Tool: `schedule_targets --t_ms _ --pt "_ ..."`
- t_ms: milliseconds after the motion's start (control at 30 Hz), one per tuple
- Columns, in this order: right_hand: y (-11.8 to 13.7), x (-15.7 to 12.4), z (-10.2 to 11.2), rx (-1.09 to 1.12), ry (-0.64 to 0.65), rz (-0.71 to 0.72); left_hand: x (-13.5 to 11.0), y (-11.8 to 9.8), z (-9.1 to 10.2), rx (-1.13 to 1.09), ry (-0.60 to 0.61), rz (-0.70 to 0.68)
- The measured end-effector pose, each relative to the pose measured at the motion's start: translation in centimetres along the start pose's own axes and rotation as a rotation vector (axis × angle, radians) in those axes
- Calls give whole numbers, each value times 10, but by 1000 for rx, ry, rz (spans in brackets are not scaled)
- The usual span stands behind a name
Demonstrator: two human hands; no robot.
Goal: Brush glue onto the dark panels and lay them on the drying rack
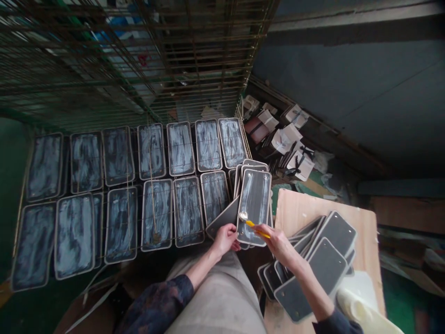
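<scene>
In the middle of the view a dark rectangular panel point(255, 195) with rounded corners and a pale rim lies on top of a small stack of similar panels. White streaks run along its face. My right hand point(276, 241) grips a brush point(259, 229) with a yellow handle, and its white bristles touch the panel's left side. At the panel's lower left corner my left hand point(225, 241) has its fingers closed on the edge. Another dark panel point(224, 218) sticks out slantwise beneath, just above the left hand.
Two rows of white-smeared panels point(153, 150) lie on a wire rack point(243, 130) at the left. Several plain dark panels point(313, 278) are piled on a wooden board point(365, 222) at the right. Bundled pieces point(292, 139) lie on the floor by the wall point(347, 88).
</scene>
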State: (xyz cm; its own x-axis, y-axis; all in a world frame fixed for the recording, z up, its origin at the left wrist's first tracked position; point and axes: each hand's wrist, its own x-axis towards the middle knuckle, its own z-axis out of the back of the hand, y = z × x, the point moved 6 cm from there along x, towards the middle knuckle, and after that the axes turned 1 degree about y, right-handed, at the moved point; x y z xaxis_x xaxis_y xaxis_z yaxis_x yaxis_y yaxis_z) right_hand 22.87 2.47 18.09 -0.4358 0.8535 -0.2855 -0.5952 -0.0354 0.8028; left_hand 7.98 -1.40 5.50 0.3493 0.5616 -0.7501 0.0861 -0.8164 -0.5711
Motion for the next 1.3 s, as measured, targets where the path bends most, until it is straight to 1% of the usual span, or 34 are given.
schedule_targets --t_ms 100,167,233,300,400,533,600,700,800,900,967,1067,1167,1300 --pt "1 -21 -9 97 32 -93 -2 -2 0 9 3 3" --pt "-3 -31 -13 188 54 -155 -2 -2 0 10 1 -5" --pt "-10 -35 -13 272 52 -189 -2 0 0 10 6 -11" --pt "-22 -32 -6 318 17 -197 0 2 0 22 7 -17" --pt "-45 -14 16 297 -102 -174 4 5 1 60 -8 -22" --pt "-67 17 57 191 -350 -78 7 5 1 99 -22 -31" --pt "-70 30 74 128 -457 -33 6 4 1 103 -21 -40" --pt "-64 47 89 4 -530 13 5 4 0 94 -32 -46" --pt "-53 63 91 -111 -535 65 6 6 0 85 -47 -43" --pt "-48 70 81 -205 -468 107 8 8 0 89 -66 -46" --pt "-47 65 71 -221 -377 99 9 10 0 82 -69 -52" --pt "-43 51 63 -144 -284 45 10 12 -1 56 -57 -53" --pt "-35 47 68 -29 -313 11 10 13 -1 53 -54 -51" --pt "-33 71 72 24 -365 71 8 12 -1 64 -73 -54"
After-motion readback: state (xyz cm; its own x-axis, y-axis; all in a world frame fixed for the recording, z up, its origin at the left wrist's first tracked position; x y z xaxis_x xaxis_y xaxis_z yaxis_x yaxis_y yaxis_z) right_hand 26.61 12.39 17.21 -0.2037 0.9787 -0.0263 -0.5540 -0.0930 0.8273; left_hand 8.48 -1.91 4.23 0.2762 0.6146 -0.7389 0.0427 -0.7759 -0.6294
